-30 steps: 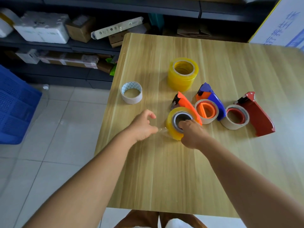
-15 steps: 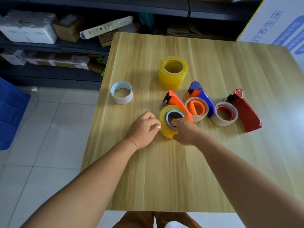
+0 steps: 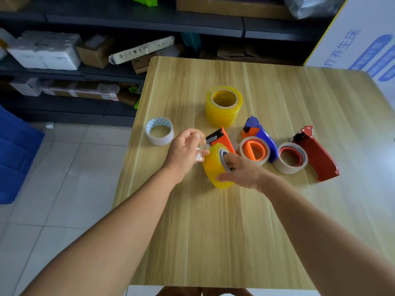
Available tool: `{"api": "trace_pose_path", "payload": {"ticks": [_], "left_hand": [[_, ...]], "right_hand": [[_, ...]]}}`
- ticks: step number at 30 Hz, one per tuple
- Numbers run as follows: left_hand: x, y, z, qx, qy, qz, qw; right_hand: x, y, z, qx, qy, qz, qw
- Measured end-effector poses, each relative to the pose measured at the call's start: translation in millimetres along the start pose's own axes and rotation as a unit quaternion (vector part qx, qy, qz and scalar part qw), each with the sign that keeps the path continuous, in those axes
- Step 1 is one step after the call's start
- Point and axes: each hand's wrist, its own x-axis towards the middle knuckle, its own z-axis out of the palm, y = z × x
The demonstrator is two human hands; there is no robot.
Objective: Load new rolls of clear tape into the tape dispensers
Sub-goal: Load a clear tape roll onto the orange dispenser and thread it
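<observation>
A yellow-tinted roll of clear tape sits in the orange dispenser, tilted up off the table. My right hand grips the roll, with fingers in its core. My left hand pinches the loose clear tape end just left of the roll, near the dispenser's blade. A blue dispenser holds a nearly bare core. A red dispenser holds another such core. A stack of fresh yellow-tinted rolls stands behind them.
An empty white cardboard core lies near the left edge of the wooden table. Dark shelves with boxes stand beyond the table. A blue crate is on the tiled floor at left.
The roll and orange dispenser have tipped up from lying flat. My left hand has come back to the roll and lifted the tape end toward the blade. The camera has shifted too.
</observation>
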Motion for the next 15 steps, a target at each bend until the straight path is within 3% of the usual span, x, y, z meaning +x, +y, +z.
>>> {"api": "trace_pose_path", "payload": {"ticks": [4, 7, 10, 15], "left_hand": [[0, 8, 4, 0.034, -0.019, -0.013, 0.999], [2, 13, -1, 0.072, -0.061, -0.017, 0.995], [3, 14, -6, 0.198, -0.081, 0.015, 0.977], [2, 18, -13, 0.214, -0.130, -0.057, 0.967]], "right_hand": [[6, -13, 7, 0.061, 0.089, 0.045, 0.993], [6, -12, 3, 0.079, 0.067, 0.056, 0.993], [4, -9, -2, 0.099, 0.034, 0.058, 0.993], [6, -2, -2, 0.122, 0.024, 0.055, 0.991]]}}
